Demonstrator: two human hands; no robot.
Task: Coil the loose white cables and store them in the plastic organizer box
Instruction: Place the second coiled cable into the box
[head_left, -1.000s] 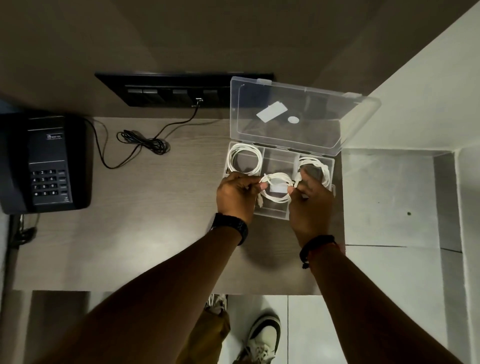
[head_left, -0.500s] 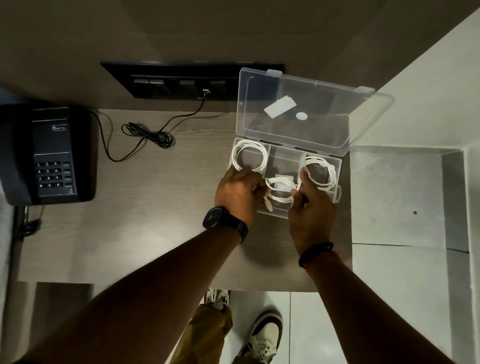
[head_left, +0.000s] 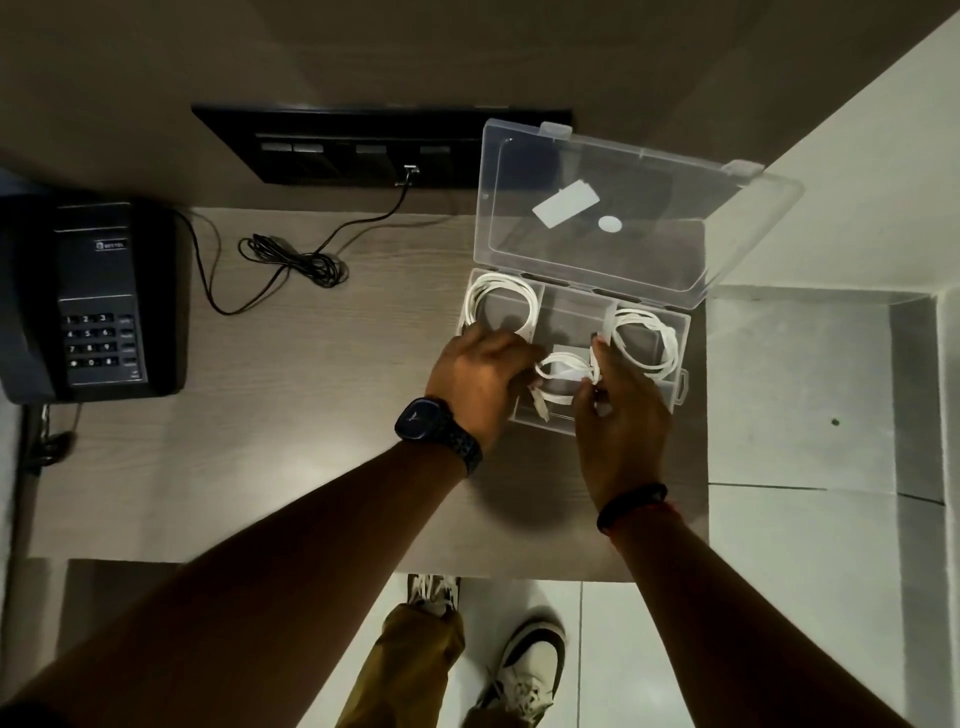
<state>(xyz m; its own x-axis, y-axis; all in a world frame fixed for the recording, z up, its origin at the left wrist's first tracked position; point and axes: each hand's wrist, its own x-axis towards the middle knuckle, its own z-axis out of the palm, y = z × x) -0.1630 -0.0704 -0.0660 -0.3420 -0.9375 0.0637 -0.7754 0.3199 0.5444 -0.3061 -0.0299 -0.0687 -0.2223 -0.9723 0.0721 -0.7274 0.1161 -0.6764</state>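
Seen from above, two bare forearms reach forward over a wooden worktop (head_left: 311, 415) to a clear plastic box (head_left: 670, 332) standing open near its right edge. The left hand (head_left: 480, 379), a dark watch on its wrist, and the right hand (head_left: 621, 415), a dark band on its wrist, meet over the box's near middle compartment, fingers pinched on either side of a small white coil (head_left: 563, 370). One end of that cable (head_left: 539, 405) sticks out toward the near wall of the box. In the box's left compartment lies a finished coil (head_left: 501, 304), and in its right compartment another (head_left: 647, 338). The box's clear lid (head_left: 613, 218) stands raised behind them. Left of the box a thin black cord (head_left: 296, 260) runs to a dark wall panel, and further left sits a black desk phone (head_left: 96, 301). The step in hand appears to be seating the third cable. Next, the loose end likely needs tucking in so the coil lies flat, then both hands letting go.
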